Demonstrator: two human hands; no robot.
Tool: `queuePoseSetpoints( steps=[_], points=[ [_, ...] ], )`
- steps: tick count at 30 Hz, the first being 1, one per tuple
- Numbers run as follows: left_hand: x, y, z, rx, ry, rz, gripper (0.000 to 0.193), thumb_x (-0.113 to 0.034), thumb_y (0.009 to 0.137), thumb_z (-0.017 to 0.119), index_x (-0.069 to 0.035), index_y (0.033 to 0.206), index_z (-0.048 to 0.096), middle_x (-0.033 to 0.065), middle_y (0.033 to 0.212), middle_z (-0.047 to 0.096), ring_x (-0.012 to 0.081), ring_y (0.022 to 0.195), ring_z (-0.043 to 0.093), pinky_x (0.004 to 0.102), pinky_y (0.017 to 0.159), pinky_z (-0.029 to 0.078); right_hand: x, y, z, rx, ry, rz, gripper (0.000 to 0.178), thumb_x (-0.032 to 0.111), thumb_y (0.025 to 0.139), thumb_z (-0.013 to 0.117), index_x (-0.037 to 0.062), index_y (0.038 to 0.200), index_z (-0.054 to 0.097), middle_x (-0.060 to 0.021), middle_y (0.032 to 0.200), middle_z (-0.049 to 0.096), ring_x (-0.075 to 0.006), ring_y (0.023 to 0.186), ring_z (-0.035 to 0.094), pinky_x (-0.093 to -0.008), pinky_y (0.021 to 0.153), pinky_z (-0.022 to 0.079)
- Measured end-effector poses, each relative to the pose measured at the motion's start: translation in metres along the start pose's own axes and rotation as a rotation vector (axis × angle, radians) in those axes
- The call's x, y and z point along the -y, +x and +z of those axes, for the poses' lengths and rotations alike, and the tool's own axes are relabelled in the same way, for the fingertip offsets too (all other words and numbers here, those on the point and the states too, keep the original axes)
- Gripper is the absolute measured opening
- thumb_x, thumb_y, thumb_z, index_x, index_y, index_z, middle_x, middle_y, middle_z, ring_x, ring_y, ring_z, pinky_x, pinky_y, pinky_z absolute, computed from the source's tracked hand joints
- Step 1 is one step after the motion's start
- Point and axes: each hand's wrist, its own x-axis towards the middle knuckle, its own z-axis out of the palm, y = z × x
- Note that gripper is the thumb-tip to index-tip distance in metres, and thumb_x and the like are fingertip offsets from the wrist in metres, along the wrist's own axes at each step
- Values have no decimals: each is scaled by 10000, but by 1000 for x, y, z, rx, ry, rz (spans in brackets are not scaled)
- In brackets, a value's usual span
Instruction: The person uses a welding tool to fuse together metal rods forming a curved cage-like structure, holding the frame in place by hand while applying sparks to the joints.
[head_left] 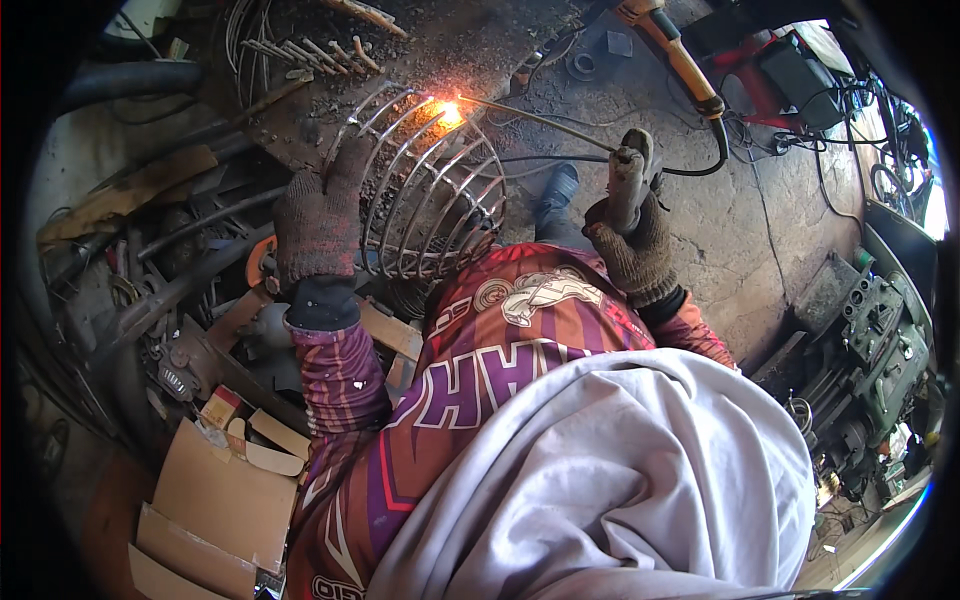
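A rounded cage of bent metal rods (438, 205) stands tilted in front of me. My left hand (322, 218), in a dark knit work glove, is closed on its left edge; the fingertips are partly hidden. My right hand (638, 245), also gloved, grips a welding electrode holder (629, 180). A thin welding rod (540, 122) runs left from the holder to the cage's far upper part. At the rod's tip a bright orange-white welding arc (450, 113) glows against the bars.
Several short metal rods (315, 56) lie beyond the cage. An angle grinder (680, 65) with a black cable lies at the far right. Scrap pipes and metal (180, 300) crowd the left, above a cardboard box (215, 500). Greasy machinery (870, 335) stands at the right.
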Motion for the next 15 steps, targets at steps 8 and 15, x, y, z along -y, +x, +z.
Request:
queuePoseSetpoints(
  steps=[8,15],
  points=[
    [-9,12,-11,87,-36,28,873,-800,836,562,10,1135,694,262,1014,686,436,991,637,460,880,462,-8,-1,-6,70,-90,-74,426,201,886,734,10,1205,525,-69,937,693,-165,834,669,-322,770,537],
    [-13,30,-18,123,99,114,795,-742,878,555,-1,1129,696,268,1032,676,466,994,613,464,906,448,-13,-2,-10,42,-94,-91,405,194,879,740,14,1183,544,-68,928,699,-164,833,670,-320,772,535]
  ],
)
